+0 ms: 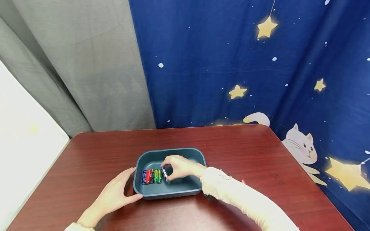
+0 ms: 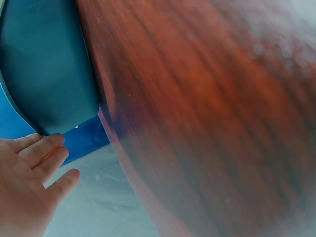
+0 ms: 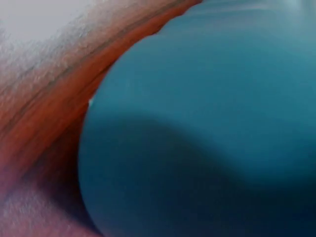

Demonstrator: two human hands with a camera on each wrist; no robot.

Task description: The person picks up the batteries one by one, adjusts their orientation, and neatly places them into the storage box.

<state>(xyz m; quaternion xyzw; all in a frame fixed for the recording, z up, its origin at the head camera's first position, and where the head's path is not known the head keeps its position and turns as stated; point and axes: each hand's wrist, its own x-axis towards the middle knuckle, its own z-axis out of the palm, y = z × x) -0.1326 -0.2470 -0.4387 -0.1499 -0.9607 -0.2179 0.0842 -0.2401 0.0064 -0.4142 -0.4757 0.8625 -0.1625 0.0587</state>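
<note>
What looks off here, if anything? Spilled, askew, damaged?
Nothing visibly spilled or damaged. One blue battery slants against the neat row of five batteries in the tray, but the right hand is pinching it, so probably just handling. Oddity: a reddish tip peeks past the right sleeve; too hidden to identify.

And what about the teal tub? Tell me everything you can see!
The teal tub is an open rectangle with rounded corners and thin rim, smooth like plastic. It sits upright on the reddish-brown table. Five batteries lie side by side in its left part. The left hand touches its left end; the right hand is inside, holding a sixth battery.
</note>
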